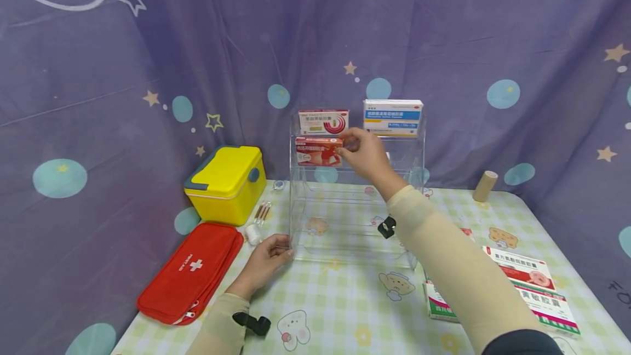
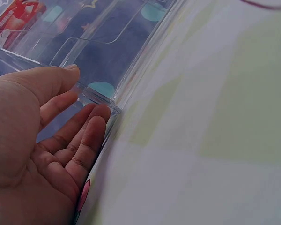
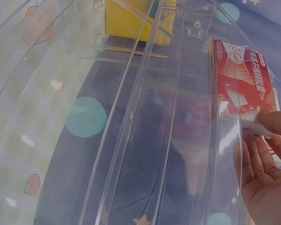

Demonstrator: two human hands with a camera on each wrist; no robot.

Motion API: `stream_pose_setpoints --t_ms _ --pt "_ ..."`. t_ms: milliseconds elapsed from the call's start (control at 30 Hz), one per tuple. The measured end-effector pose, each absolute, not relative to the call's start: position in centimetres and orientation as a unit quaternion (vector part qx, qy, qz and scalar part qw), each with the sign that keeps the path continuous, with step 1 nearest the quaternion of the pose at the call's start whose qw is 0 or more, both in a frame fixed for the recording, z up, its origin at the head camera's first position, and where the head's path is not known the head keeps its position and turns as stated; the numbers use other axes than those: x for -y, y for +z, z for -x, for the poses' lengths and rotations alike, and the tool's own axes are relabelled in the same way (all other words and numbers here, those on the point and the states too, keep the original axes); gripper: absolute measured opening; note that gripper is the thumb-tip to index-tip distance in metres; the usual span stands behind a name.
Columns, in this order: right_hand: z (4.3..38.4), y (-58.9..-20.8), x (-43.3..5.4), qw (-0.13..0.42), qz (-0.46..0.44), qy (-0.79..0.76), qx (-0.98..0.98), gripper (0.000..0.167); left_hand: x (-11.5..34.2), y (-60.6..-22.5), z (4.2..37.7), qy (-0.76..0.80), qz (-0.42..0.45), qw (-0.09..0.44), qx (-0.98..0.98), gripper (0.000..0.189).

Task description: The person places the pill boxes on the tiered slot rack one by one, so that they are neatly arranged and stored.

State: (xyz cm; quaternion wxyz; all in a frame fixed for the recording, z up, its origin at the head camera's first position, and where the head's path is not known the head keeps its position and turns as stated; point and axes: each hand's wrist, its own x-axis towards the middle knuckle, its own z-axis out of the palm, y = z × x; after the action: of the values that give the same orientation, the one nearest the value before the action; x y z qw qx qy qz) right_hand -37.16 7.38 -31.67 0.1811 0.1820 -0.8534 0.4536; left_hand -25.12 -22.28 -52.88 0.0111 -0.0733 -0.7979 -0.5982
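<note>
A clear acrylic display rack [image 1: 355,259] with several tiers stands on the table. My right hand [image 1: 367,155] pinches the right end of a red medicine box [image 1: 315,152], which sits at the left of the second tier from the top. In the right wrist view the thumb lies on the front of that box [image 3: 241,79] and the fingers are under its end. A white-and-red medicine box [image 1: 322,122] and a white-and-blue medicine box [image 1: 393,118] stand on the top tier. Low down, my left hand [image 1: 266,264] touches the rack's left side with loosely bent fingers.
Left of the rack are a yellow case [image 1: 224,179], a red first-aid pouch [image 1: 192,273], a small white roll [image 1: 253,234] and some thin brown-tipped sticks [image 1: 262,212]. Several medicine boxes [image 1: 522,267] lie at right, partly behind my right arm. A beige roll [image 1: 485,186] stands at back right.
</note>
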Motion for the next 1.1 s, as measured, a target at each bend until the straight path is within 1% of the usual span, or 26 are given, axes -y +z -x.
stream_pose_setpoints --t_ms 167,267,400,600,733,833,933,1100 --pt "36.5 -31.7 -8.1 0.176 -0.188 0.471 0.844 0.034 22.3 -53.0 25.2 -0.590 0.073 0.008 0.804 0.037" --pt "35.6 -31.6 -9.1 0.190 -0.191 0.476 0.837 0.036 22.4 -53.1 25.2 -0.588 0.071 0.004 0.805 0.038" --pt "33.6 -31.3 -11.3 0.224 -0.199 0.476 0.827 0.033 22.4 -53.1 25.2 -0.587 0.072 0.000 0.807 0.039" --pt "29.4 -31.5 -16.0 0.236 -0.196 0.465 0.830 0.028 22.6 -53.1 25.3 -0.582 0.076 0.003 0.810 0.040" --pt "27.4 -32.8 -19.7 0.239 -0.162 0.453 0.844 0.029 22.6 -53.1 25.3 -0.583 0.072 0.002 0.809 0.038" --pt "26.4 -34.3 -22.5 0.231 -0.138 0.444 0.854 0.030 22.6 -53.1 25.2 -0.586 0.069 0.003 0.808 0.036" --pt "25.8 -36.0 -25.1 0.219 -0.112 0.426 0.870 0.032 22.5 -53.0 25.1 -0.587 0.067 0.002 0.807 0.036" --pt "25.7 -38.6 -29.0 0.192 -0.068 0.402 0.893 0.040 22.3 -53.0 25.1 -0.582 0.061 0.002 0.811 0.037"
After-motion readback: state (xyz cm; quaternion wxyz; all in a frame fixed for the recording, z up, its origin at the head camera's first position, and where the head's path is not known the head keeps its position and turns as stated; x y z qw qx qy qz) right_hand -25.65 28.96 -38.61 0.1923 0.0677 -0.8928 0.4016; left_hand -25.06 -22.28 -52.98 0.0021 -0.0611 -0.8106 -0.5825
